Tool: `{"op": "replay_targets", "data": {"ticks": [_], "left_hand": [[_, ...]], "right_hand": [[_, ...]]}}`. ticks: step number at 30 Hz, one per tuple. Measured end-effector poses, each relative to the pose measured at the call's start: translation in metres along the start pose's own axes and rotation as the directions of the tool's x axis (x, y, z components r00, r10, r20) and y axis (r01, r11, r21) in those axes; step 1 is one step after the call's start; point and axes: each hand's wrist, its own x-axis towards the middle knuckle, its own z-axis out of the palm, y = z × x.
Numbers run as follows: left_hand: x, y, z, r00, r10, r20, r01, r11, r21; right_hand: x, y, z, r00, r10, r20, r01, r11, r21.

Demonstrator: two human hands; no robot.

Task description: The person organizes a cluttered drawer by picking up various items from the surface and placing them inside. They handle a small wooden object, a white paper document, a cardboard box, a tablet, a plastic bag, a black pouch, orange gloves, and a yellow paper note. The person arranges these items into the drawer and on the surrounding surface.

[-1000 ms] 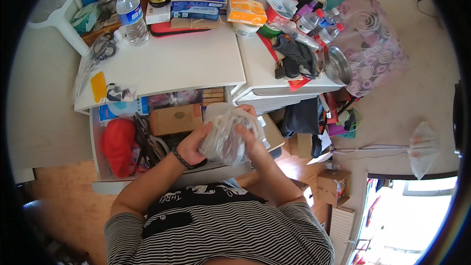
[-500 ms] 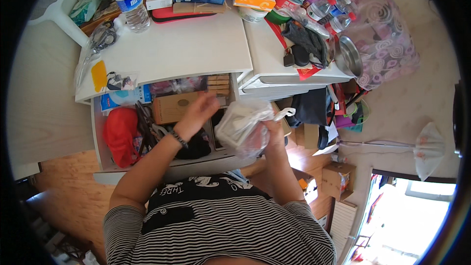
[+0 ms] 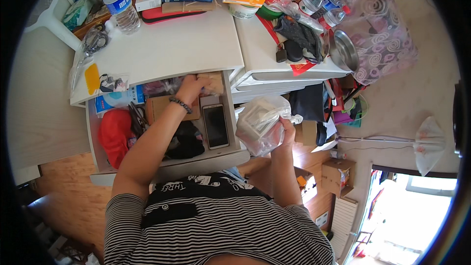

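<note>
— What is the person wearing?
— A black-and-white striped, short-sleeved top with a black chest panel bearing pale lettering.
— Anything on the arms?
— A dark, seemingly beaded bracelet (image 3: 181, 104) circles the left wrist.

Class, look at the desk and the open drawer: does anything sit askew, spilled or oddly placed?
A metal bowl tilts at the desk's right edge, against a patterned bag. The open drawer is crammed. Nothing looks spilled.
</note>
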Motion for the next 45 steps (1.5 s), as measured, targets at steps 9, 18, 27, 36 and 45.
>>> {"op": "replay_targets", "data": {"ticks": [9,18,27,36,45], "left_hand": [[-0.095,0.028,-0.118,0.974,-0.113,0.196,0.045,0.947,0.318],[-0.078,0.039,-0.134,0.949,0.257,0.182,-0.240,0.218,0.946],[-0.084,0.041,-0.087,0.855,0.415,0.310,-0.340,-0.001,0.940],[-0.029,-0.018,0.010,0.871,0.008,0.491,-0.470,-0.277,0.838],[-0.009,-0.027,0.027,0.897,-0.033,0.441,-0.432,-0.275,0.859]], "right_hand": [[0.003,-0.008,0.021,0.994,-0.063,-0.093,0.061,0.998,-0.024],[0.014,-0.003,0.010,0.996,-0.032,-0.087,0.030,0.999,-0.023],[0.002,-0.007,0.007,0.992,-0.089,-0.094,0.089,0.996,-0.005],[0.004,-0.003,0.010,0.995,-0.066,-0.076,0.069,0.997,0.030],[-0.006,-0.006,-0.003,0.989,-0.107,-0.100,0.111,0.993,0.035]]}}
